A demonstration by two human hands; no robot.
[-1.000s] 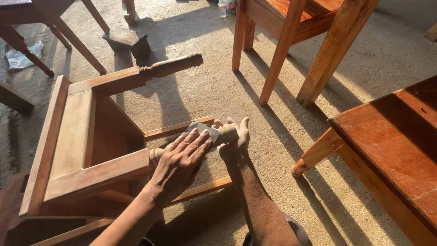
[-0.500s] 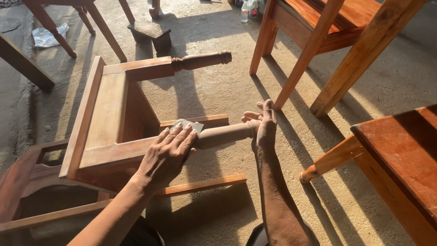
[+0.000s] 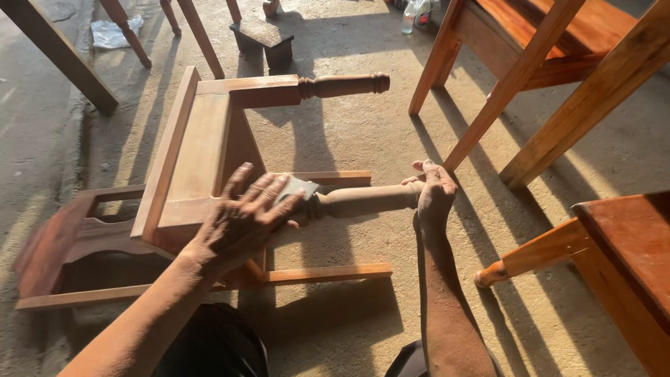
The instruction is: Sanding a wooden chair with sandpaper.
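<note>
Wooden chair lying on side on sandy floor, centre-left of frame. Left hand, fingers spread flat, pressing grey sandpaper sheet onto near turned leg at frame centre. Right hand cupped over leg's foot end, fingers loosely curled round it. Second turned leg juts out above. Around: small wooden block top centre, chair legs upper right, reddish seat lower right, crumpled plastic upper left. Nothing blocks leg.
</note>
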